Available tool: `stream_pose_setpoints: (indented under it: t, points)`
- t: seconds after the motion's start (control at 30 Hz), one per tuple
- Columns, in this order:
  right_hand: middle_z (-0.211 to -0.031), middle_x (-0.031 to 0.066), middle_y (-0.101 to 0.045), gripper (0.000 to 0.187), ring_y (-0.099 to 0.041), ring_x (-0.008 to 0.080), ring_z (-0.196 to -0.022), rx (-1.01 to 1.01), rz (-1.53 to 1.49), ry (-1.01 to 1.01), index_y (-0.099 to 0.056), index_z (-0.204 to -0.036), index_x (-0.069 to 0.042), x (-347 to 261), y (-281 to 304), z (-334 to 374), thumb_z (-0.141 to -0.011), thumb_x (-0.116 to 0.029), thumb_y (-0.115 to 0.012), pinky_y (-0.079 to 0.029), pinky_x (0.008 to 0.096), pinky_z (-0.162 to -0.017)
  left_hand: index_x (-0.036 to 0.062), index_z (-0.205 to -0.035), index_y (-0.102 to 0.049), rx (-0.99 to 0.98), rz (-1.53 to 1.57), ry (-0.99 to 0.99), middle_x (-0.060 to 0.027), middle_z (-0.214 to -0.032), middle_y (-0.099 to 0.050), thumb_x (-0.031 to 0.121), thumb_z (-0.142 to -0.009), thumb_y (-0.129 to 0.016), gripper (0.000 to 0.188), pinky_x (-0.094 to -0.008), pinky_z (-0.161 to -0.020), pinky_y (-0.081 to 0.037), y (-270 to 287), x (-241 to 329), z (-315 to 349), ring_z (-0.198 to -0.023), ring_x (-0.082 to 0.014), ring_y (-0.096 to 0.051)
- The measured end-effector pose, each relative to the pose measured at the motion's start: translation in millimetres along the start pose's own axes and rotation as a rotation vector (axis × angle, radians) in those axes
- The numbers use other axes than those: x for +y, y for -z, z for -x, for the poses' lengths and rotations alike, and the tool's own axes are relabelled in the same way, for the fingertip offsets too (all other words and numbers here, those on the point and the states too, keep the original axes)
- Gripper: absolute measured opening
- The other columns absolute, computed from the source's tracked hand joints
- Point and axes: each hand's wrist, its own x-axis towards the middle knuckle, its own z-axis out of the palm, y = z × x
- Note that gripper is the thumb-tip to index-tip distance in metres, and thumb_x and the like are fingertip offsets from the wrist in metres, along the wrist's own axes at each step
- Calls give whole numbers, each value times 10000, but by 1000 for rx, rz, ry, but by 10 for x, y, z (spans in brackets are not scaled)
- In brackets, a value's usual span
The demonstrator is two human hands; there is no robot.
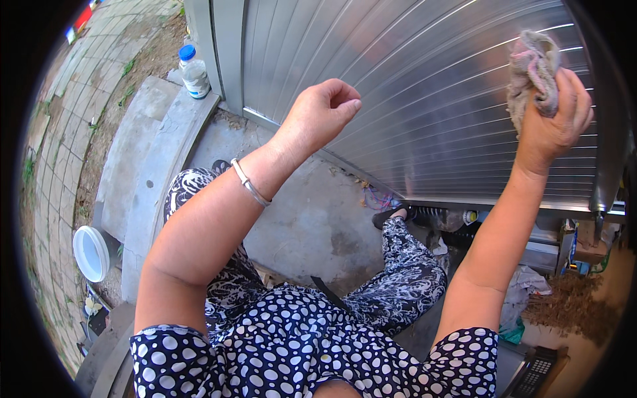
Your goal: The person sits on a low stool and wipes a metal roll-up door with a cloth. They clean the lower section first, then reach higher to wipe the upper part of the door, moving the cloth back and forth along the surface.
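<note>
My right hand (pixel 563 116) is raised at the upper right with its fingers closed on a crumpled rag (pixel 533 69), greyish with pink marks. The rag lies against or just in front of a ribbed, shiny metal door panel (pixel 411 93); which of the two I cannot tell. My left hand (pixel 318 113) is lifted before the same panel, apart from it. Its fingers are curled in toward the thumb, and nothing shows between them. A pale bangle (pixel 249 182) circles the left wrist.
A clear bottle with a blue cap (pixel 192 73) stands on the concrete ledge beside the door frame (pixel 229 53). Further left is a white bucket (pixel 91 253). A lying plastic bottle (pixel 454 217), bags (pixel 524 292) and a broom head (pixel 570 305) crowd the lower right.
</note>
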Motion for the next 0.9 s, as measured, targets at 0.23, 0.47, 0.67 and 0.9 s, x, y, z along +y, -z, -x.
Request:
stream_pose_setpoints:
  t: [0.23, 0.47, 0.67, 0.9]
  points:
    - [-1044, -42, -574, 261, -561, 196, -958, -185, -182, 8, -639, -998, -214, -897, -381, 600, -747, -160, -687, -396, 362, -804, 14, -1033, -627, -171, -56, -28, -59, -927, -660, 172, -913, -622, 199, -278, -739, -520, -140, 22, 248, -840, -124, -615]
    - [-961, -7, -576, 120, -529, 159, -887, -482, -414, 199, -612, -877, -163, -1662, -747, 1445, -770, -217, -613, -387, 348, -749, 18, -1000, -622, -257, -144, -152, -95, -936, -655, 128, -862, -654, 180, -320, -749, -545, -258, -31, 350, -891, -194, -651]
    - [-916, -4, -544, 90, -480, 181, -917, -785, -498, 321, -593, -809, -154, -2057, -981, 2229, -765, -232, -578, -369, 348, -759, 27, -988, -617, -298, -156, -137, -92, -937, -658, 132, -864, -656, 167, -333, -748, -542, -280, 25, 351, -900, -199, -652]
    - [-950, 10, -559, 149, -510, 179, -916, -562, -579, 75, -616, -892, -132, -1812, -715, 1515, -755, -188, -628, -371, 357, -744, 22, -964, -628, -235, -143, -144, -93, -906, -662, 139, -868, -649, 153, -324, -733, -542, -217, -3, 243, -860, -188, -656]
